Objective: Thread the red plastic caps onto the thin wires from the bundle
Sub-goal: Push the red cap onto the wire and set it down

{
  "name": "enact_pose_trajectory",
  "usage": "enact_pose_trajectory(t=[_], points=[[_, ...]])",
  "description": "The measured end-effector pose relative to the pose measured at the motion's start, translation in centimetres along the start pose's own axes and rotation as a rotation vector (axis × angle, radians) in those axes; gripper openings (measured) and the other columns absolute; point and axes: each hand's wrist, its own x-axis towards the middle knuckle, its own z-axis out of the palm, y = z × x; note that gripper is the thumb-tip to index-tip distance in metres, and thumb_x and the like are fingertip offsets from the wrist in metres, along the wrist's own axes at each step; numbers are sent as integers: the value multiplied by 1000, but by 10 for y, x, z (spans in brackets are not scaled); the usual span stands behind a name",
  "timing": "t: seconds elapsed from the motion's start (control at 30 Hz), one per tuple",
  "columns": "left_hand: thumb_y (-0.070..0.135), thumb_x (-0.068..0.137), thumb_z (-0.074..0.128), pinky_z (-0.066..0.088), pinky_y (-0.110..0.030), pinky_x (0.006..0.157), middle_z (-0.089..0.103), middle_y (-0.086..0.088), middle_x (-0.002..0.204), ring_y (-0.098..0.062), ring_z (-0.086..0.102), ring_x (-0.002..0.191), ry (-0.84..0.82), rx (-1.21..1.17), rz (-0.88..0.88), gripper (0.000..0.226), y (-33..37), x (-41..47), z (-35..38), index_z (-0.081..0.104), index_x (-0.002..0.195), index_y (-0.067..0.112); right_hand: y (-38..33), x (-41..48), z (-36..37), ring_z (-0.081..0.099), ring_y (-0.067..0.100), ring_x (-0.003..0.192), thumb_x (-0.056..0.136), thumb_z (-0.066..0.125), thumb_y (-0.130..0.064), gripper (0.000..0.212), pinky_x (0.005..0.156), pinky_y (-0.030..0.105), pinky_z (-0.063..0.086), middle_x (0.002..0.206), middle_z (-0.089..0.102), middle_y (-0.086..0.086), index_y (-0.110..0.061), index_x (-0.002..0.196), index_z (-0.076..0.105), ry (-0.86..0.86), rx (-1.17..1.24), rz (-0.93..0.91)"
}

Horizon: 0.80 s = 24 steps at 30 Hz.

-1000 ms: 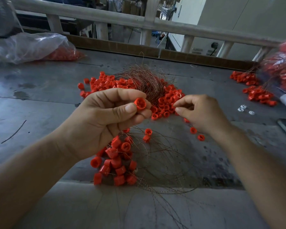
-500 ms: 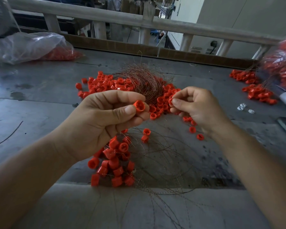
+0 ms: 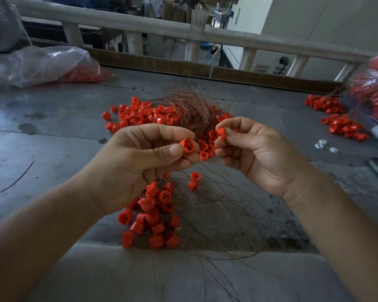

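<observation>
Head view: grey table (image 3: 52,149) w/ the wire bundle (image 3: 190,110) at centre, my landmark. Loose red caps (image 3: 140,114) spread left of & behind the bundle. A clump of threaded caps (image 3: 153,214) lies nearer me than the bundle, thin wire loops fanning beside it. My left hand (image 3: 140,168), just this side of the bundle, pinches one cap (image 3: 187,146) btw thumb & forefinger, open end facing me. My right hand (image 3: 255,153), at the bundle's near-right edge, pinches a second cap (image 3: 221,131) at its fingertips. Hands are near each other but apart. Can't tell if a wire end sits in either grip, too thin to see. Step, I reckon: fresh cap picked, threading about to start. Next calls for finding a free wire tip, lining it w/ the cap's hole & pushing thru. That takes fine, steady aim, prob. w/ one cap parked first.
</observation>
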Motion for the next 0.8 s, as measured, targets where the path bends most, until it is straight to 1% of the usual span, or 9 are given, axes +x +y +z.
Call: enact_pose_trajectory(t=[0.2,0.3,0.37,0.43,0.5,0.57,0.67,0.73,0.8], points=[[38,58,79,53,-18,70,73,4,88,-10,69,85,-6,3,-4,34,3,-2,2,73,90,26,1,-1,1,62,9,55,67,57,-11,14,49,16,50,63,65,1,-16,71,69,-63,8,-9],[19,59,72,54,-17,65,73,-3,82,-13,70,77,37,-85,-21,24,4,-1,3,76,83,18,2,-2,4,61,8,56,67,59,-13,13,49,17,50,63,64,0,-15,73,69,-86,13,-19],[12,57,67,54,-18,62,73,-7,79,-15,71,74,59,-127,-36,24,5,-1,5,76,79,14,2,-3,5,60,6,56,64,62,-16,15,49,16,49,62,62,-2,-13,77,66,-78,-17,-51],[11,57,67,54,-18,62,73,-7,78,-16,71,73,73,-123,-36,24,6,-2,6,76,79,13,4,-5,5,61,7,58,63,62,-18,19,51,16,48,63,64,-3,-13,81,64,-76,-91,-94],[11,56,66,54,-18,62,73,-7,78,-16,71,73,95,-103,-30,26,7,-2,8,76,79,12,7,-6,8,64,9,65,66,61,-20,22,57,17,50,67,66,-2,-13,87,62,-69,-185,-162],[10,56,65,54,-17,62,73,-7,77,-15,71,73,122,-73,-22,25,7,-2,9,76,79,13,9,-8,12,65,11,70,68,61,-21,20,63,20,52,72,68,-2,-17,88,63,-38,-305,-276],[8,58,62,54,-17,61,73,-7,76,-16,71,72,161,-24,-11,26,7,-2,11,75,78,14,8,-10,18,64,12,75,69,63,-23,18,72,27,54,75,66,-7,-25,86,64,-11,-482,-439],[8,57,63,54,-17,60,73,-9,75,-17,71,71,175,-6,-8,24,5,-2,12,75,78,13,10,-11,20,64,10,75,68,64,-23,19,73,25,53,74,65,-11,-26,87,64,6,-520,-479],[11,56,65,54,-17,60,72,-9,74,-17,71,70,178,12,-3,21,5,-2,13,74,75,13,12,-12,21,64,5,74,68,65,-23,18,71,19,51,73,65,-13,-27,86,63,19,-546,-503]])
